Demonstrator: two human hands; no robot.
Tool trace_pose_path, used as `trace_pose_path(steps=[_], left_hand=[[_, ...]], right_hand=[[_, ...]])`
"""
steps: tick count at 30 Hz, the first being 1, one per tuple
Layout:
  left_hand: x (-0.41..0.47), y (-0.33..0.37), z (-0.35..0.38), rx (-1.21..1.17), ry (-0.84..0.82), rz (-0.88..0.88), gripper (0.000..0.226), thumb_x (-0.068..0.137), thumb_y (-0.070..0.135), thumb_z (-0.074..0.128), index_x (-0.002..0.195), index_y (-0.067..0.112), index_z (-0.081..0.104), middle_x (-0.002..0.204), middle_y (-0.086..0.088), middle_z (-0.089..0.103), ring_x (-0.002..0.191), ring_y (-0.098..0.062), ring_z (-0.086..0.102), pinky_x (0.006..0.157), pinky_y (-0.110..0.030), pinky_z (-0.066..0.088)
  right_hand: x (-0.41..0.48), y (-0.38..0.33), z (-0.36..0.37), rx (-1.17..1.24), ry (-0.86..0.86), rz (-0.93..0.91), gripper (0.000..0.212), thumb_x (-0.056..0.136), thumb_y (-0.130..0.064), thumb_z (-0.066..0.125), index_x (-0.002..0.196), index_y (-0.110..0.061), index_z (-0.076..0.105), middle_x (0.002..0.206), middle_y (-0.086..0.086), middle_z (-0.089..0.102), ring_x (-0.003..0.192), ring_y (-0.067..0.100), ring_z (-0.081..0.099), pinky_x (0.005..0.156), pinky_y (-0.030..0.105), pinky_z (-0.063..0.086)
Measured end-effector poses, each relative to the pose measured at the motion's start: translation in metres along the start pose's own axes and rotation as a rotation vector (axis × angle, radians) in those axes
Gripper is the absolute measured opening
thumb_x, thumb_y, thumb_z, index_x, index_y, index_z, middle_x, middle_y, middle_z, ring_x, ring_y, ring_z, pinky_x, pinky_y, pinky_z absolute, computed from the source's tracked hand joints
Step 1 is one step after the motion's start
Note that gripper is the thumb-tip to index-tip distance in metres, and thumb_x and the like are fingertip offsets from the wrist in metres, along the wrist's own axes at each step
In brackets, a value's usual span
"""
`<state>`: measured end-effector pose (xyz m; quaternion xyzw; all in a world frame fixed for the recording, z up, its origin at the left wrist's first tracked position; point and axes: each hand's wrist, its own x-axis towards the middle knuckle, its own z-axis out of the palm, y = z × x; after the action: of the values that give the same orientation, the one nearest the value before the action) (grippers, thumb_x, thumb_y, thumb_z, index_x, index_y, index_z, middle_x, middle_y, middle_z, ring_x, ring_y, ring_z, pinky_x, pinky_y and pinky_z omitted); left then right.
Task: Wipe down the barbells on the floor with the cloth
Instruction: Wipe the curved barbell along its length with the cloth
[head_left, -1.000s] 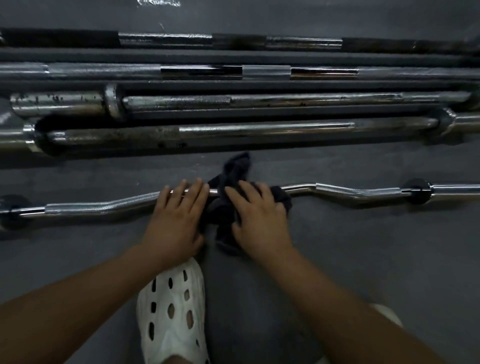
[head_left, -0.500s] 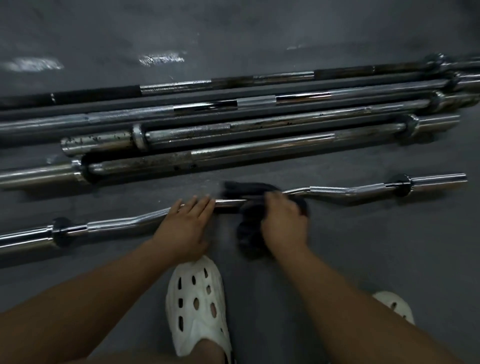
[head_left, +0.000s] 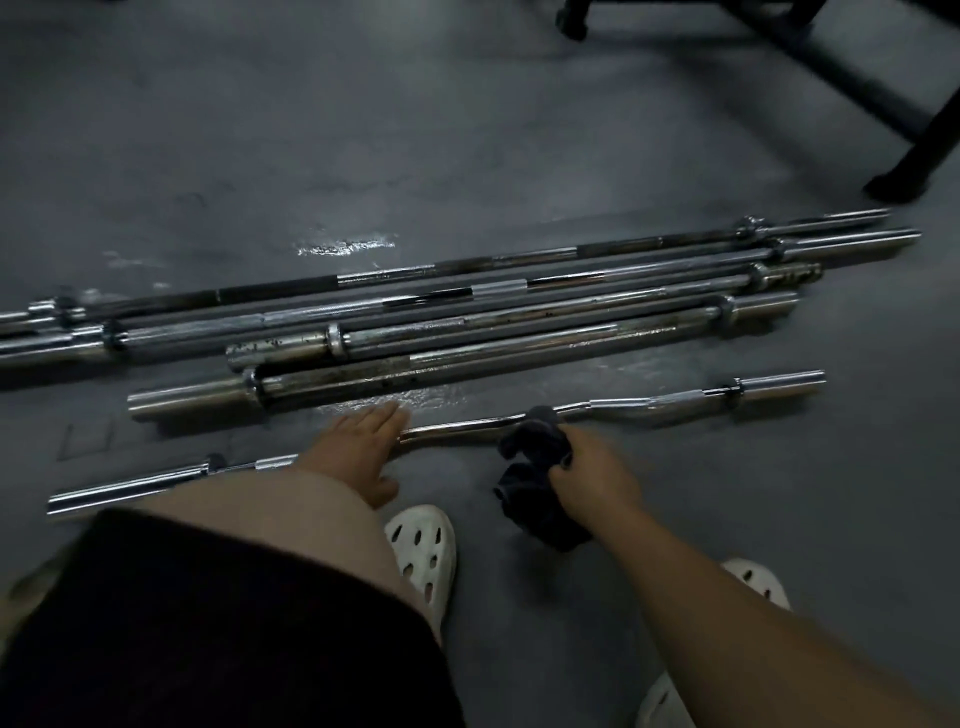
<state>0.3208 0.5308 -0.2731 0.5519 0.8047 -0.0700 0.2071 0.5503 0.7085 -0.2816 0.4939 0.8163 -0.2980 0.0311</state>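
A chrome curl bar (head_left: 623, 405) with a wavy shaft lies nearest me on the grey floor. My left hand (head_left: 361, 449) rests on its middle with straight fingers. To the right of it, my right hand (head_left: 592, 467) grips a dark cloth (head_left: 535, 467) bunched around the bar's shaft; part of the cloth hangs down onto the floor. Beyond the curl bar, several long straight barbells (head_left: 519, 332) lie side by side, some with rust spots.
My white perforated clogs (head_left: 423, 551) stand just in front of the curl bar, the second one (head_left: 753, 579) at the right. A dark sleeve covers my left upper arm. Black equipment legs (head_left: 914, 156) stand at the far right. A wet patch (head_left: 345, 247) shines behind the barbells.
The view has pulled back and up, showing the bars' full length. My right hand has slid the cloth rightwards along the curl bar; my left hand has stayed on the bar.
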Motion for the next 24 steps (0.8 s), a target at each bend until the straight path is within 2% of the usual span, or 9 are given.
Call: trace_pose_path(steps=[3, 5, 9, 12, 15, 18, 20, 22, 24], left_hand=[[-0.004, -0.010, -0.006, -0.002, -0.019, -0.040, 0.092, 0.089, 0.041, 0.059, 0.159, 0.019, 0.003, 0.166, -0.001, 0.001, 0.151, -0.020, 0.012, 0.121, -0.039, 0.017], [0.005, -0.017, 0.003, -0.013, 0.016, -0.030, 0.089, 0.088, 0.042, 0.058, 0.158, 0.019, 0.008, 0.165, -0.002, 0.011, 0.150, -0.021, 0.018, 0.120, -0.039, 0.020], [0.033, -0.032, 0.025, -0.016, -0.016, -0.068, 0.080, 0.089, 0.042, 0.058, 0.156, 0.018, 0.020, 0.159, -0.008, 0.030, 0.141, -0.026, 0.036, 0.113, -0.036, 0.032], [0.058, -0.051, 0.048, -0.021, -0.080, -0.137, 0.067, 0.089, 0.045, 0.058, 0.146, 0.017, 0.035, 0.146, -0.011, 0.046, 0.126, -0.031, 0.051, 0.101, -0.036, 0.042], [0.080, -0.071, 0.076, -0.059, -0.123, -0.141, 0.051, 0.093, 0.050, 0.053, 0.133, 0.019, 0.045, 0.133, -0.009, 0.053, 0.116, -0.029, 0.056, 0.093, -0.036, 0.044], [0.094, -0.079, 0.098, -0.186, -0.051, -0.103, 0.035, 0.096, 0.051, 0.049, 0.116, 0.022, 0.050, 0.115, -0.007, 0.062, 0.098, -0.031, 0.063, 0.075, -0.033, 0.046], [0.098, -0.080, 0.111, -0.124, 0.041, -0.041, 0.032, 0.096, 0.053, 0.047, 0.106, 0.022, 0.051, 0.103, -0.007, 0.064, 0.080, -0.033, 0.066, 0.061, -0.033, 0.043], [0.099, -0.080, 0.115, -0.067, 0.095, -0.003, 0.030, 0.093, 0.049, 0.056, 0.096, 0.019, 0.054, 0.092, -0.007, 0.064, 0.063, -0.033, 0.064, 0.051, -0.030, 0.036], [0.096, -0.081, 0.116, -0.065, 0.153, 0.013, 0.027, 0.090, 0.042, 0.061, 0.089, 0.016, 0.054, 0.082, -0.007, 0.060, 0.053, -0.031, 0.060, 0.045, -0.027, 0.029]], right_hand=[[0.001, -0.003, -0.001, 0.074, 0.039, -0.009, 0.049, 0.070, -0.025, 0.053, 0.118, -0.029, 0.061, 0.109, 0.004, 0.069, 0.099, 0.030, 0.065, 0.088, 0.041, 0.055], [0.007, -0.002, -0.002, 0.117, 0.072, 0.038, 0.047, 0.068, -0.030, 0.050, 0.113, -0.027, 0.062, 0.103, 0.005, 0.069, 0.095, 0.031, 0.065, 0.086, 0.042, 0.055], [0.037, 0.006, -0.006, 0.172, 0.102, 0.070, 0.034, 0.082, -0.020, 0.060, 0.115, -0.025, 0.063, 0.105, 0.007, 0.067, 0.097, 0.029, 0.063, 0.079, 0.030, 0.044], [0.075, 0.014, -0.006, 0.140, 0.100, 0.071, 0.039, 0.086, -0.015, 0.062, 0.125, -0.020, 0.061, 0.112, 0.010, 0.067, 0.103, 0.030, 0.061, 0.077, 0.026, 0.036], [0.117, 0.026, 0.001, 0.049, 0.093, 0.075, 0.041, 0.088, -0.017, 0.062, 0.129, -0.019, 0.059, 0.115, 0.011, 0.066, 0.106, 0.031, 0.060, 0.079, 0.027, 0.036], [0.145, 0.030, 0.027, -0.059, 0.081, 0.114, 0.046, 0.086, -0.026, 0.061, 0.132, -0.023, 0.057, 0.123, 0.011, 0.062, 0.113, 0.034, 0.057, 0.087, 0.033, 0.042], [0.143, 0.014, 0.060, -0.189, 0.111, 0.178, 0.049, 0.087, -0.031, 0.059, 0.136, -0.026, 0.054, 0.137, 0.010, 0.052, 0.123, 0.038, 0.046, 0.095, 0.042, 0.043], [0.121, -0.019, 0.099, -0.237, 0.171, 0.096, 0.044, 0.085, -0.030, 0.058, 0.128, -0.027, 0.061, 0.136, 0.006, 0.052, 0.122, 0.038, 0.042, 0.091, 0.045, 0.045], [0.092, -0.059, 0.135, -0.228, 0.111, -0.191, 0.038, 0.076, -0.032, 0.054, 0.112, -0.028, 0.066, 0.120, 0.003, 0.060, 0.110, 0.036, 0.049, 0.078, 0.044, 0.050]])
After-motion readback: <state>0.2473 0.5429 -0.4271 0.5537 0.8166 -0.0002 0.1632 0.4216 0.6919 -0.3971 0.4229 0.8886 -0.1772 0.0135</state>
